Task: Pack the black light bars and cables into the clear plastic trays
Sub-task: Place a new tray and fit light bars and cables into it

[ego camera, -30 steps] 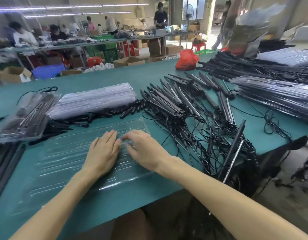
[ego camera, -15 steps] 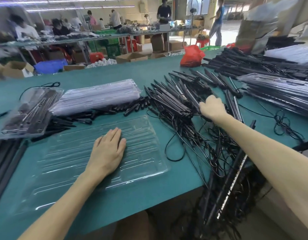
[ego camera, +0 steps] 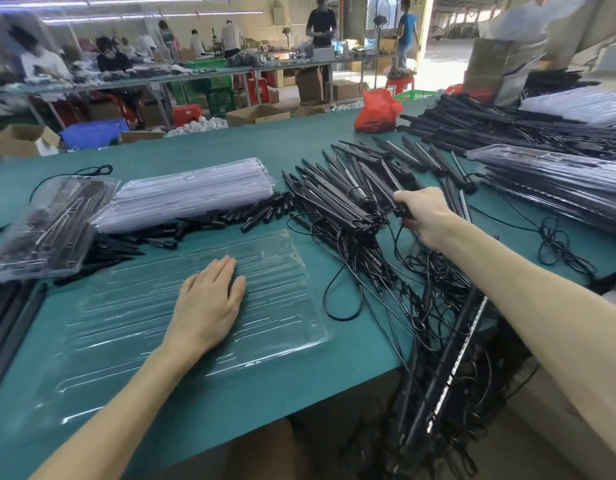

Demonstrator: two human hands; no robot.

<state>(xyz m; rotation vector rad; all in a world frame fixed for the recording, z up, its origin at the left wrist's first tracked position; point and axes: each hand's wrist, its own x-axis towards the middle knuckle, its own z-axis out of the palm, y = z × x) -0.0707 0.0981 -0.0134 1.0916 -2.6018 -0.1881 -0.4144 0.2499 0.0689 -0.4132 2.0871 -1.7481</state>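
An empty clear plastic tray (ego camera: 285, 306) lies on the green table in front of me. My left hand (ego camera: 209, 303) rests flat on its middle, fingers straight. To the right is a fanned pile of black light bars (ego camera: 337, 199) with tangled black cables (ego camera: 414, 282) trailing toward the table edge. My right hand (ego camera: 422, 216) is at the near end of that pile, its fingers curled round the end of a black light bar. More bars (ego camera: 448, 368) hang over the table's front edge.
A stack of clear trays (ego camera: 192, 195) lies behind the empty one, with small black connectors (ego camera: 209, 225) along its front. A packed tray (ego camera: 46, 226) sits at the left, packed trays (ego camera: 556, 185) at the right. A red bag (ego camera: 377, 110) and people at benches are behind.
My right hand left the tray, reached right into the light bar pile and closed on a bar's end. My left hand stays flat on the tray.
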